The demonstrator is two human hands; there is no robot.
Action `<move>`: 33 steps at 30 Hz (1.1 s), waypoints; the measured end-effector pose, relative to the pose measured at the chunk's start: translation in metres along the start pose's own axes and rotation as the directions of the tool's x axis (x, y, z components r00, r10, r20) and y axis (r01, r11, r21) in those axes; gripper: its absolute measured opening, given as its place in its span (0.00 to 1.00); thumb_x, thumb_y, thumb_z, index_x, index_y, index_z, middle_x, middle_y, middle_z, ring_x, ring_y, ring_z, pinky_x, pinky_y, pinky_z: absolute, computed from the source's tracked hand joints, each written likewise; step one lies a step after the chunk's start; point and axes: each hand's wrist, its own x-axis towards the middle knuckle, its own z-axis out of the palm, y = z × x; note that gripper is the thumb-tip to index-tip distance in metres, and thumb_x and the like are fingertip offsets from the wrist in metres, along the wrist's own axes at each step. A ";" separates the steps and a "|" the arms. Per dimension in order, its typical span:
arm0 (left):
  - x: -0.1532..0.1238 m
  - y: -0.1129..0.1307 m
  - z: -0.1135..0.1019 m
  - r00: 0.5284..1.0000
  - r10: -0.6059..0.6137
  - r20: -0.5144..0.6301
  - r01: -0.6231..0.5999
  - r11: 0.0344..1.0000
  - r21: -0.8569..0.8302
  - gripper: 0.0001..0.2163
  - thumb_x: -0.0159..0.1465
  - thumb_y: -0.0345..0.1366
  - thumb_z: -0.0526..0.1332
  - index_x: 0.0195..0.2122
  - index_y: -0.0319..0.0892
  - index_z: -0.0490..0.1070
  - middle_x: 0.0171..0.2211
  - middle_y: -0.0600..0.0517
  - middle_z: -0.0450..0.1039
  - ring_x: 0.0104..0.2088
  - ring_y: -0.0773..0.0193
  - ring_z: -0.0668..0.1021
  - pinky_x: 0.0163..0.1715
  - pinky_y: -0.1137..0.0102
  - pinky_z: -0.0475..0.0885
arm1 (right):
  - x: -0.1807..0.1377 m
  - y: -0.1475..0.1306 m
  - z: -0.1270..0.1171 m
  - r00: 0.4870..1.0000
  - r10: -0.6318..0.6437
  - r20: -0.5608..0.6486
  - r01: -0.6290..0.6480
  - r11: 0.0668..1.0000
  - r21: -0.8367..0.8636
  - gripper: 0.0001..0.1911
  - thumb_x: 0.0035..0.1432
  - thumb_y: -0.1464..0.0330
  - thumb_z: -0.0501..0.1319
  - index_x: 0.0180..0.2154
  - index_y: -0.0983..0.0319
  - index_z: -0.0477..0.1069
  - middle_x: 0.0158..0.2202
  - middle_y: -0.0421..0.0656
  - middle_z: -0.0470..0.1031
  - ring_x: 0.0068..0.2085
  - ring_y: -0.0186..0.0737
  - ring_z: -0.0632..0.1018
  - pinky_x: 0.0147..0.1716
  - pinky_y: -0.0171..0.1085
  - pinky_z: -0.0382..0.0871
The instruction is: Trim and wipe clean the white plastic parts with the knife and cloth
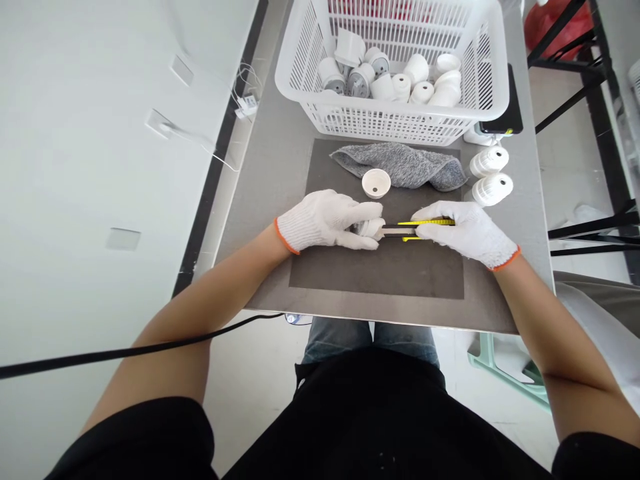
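Note:
My left hand (334,219), in a white knit glove with an orange cuff, grips a small white plastic part (371,229) between thumb and fingers. From the right, my gloved right hand (463,230) is closed round a yellow and black utility knife (409,231). The knife's blade end points left and meets the white part, though the exact contact is too small to make out. Just beyond my left fingers a white cup-shaped piece (376,183) with a hole in its bottom stands on the dark mat (380,273). Behind it lies a crumpled grey cloth (405,165).
A white plastic basket (390,113) with several white fittings stands at the table's far side. Two ribbed white parts (491,175) lie at the right, near a black phone (505,110). A black cable (150,348) crosses over my left arm.

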 end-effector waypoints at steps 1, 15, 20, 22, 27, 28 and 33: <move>0.001 0.000 -0.001 1.000 0.011 0.007 -0.011 1.000 0.016 0.21 0.75 0.64 0.64 0.48 0.50 0.77 0.33 0.52 0.82 0.30 0.58 0.78 0.29 0.64 0.55 | 0.000 -0.001 -0.001 1.000 0.015 0.015 -0.015 1.000 0.006 0.19 0.62 0.49 0.75 0.46 0.54 0.90 0.41 0.45 0.88 0.39 0.47 0.86 0.42 0.47 0.86; 0.002 -0.001 -0.003 0.999 0.037 0.013 -0.035 0.992 -0.120 0.20 0.74 0.63 0.64 0.43 0.51 0.75 0.33 0.54 0.82 0.30 0.58 0.80 0.30 0.63 0.58 | -0.002 0.001 0.002 1.000 -0.014 -0.025 0.014 1.000 -0.005 0.19 0.61 0.50 0.75 0.47 0.53 0.91 0.47 0.44 0.90 0.43 0.49 0.87 0.47 0.49 0.86; 0.002 0.000 -0.004 0.999 0.019 0.028 -0.017 0.998 -0.060 0.19 0.74 0.62 0.64 0.45 0.52 0.76 0.35 0.53 0.84 0.32 0.57 0.80 0.30 0.63 0.57 | -0.002 0.003 0.003 1.000 -0.017 -0.008 0.017 1.000 -0.027 0.18 0.63 0.49 0.75 0.47 0.52 0.91 0.44 0.44 0.89 0.42 0.49 0.88 0.46 0.48 0.87; 0.003 0.000 -0.004 0.999 0.021 0.041 -0.018 0.998 -0.068 0.18 0.75 0.62 0.64 0.46 0.52 0.76 0.36 0.53 0.85 0.32 0.57 0.80 0.30 0.63 0.57 | -0.002 0.003 0.002 1.000 -0.008 -0.014 0.007 1.000 -0.030 0.18 0.63 0.49 0.75 0.48 0.53 0.91 0.43 0.44 0.89 0.41 0.48 0.87 0.45 0.47 0.86; 0.003 0.000 -0.006 0.999 0.008 0.041 -0.004 0.994 -0.105 0.18 0.74 0.60 0.65 0.45 0.51 0.76 0.35 0.54 0.84 0.32 0.58 0.80 0.31 0.64 0.58 | -0.002 0.002 0.001 1.000 -0.031 -0.005 0.030 0.999 -0.022 0.16 0.63 0.51 0.75 0.47 0.52 0.90 0.45 0.43 0.89 0.43 0.49 0.88 0.47 0.48 0.86; 0.003 0.000 -0.006 0.999 -0.001 0.038 0.004 0.995 -0.097 0.18 0.74 0.60 0.66 0.45 0.51 0.76 0.34 0.54 0.82 0.31 0.58 0.79 0.31 0.63 0.57 | -0.002 0.002 0.001 1.000 -0.026 0.006 0.026 1.000 -0.018 0.16 0.63 0.52 0.75 0.46 0.53 0.90 0.44 0.43 0.89 0.43 0.49 0.87 0.46 0.48 0.86; 0.003 0.001 -0.005 1.000 0.008 0.021 -0.005 0.989 -0.145 0.16 0.73 0.58 0.66 0.43 0.51 0.74 0.33 0.55 0.81 0.31 0.60 0.79 0.31 0.64 0.59 | -0.002 0.000 0.001 1.000 -0.028 -0.014 0.028 0.999 -0.047 0.19 0.64 0.49 0.74 0.49 0.52 0.90 0.47 0.43 0.89 0.44 0.48 0.88 0.48 0.47 0.86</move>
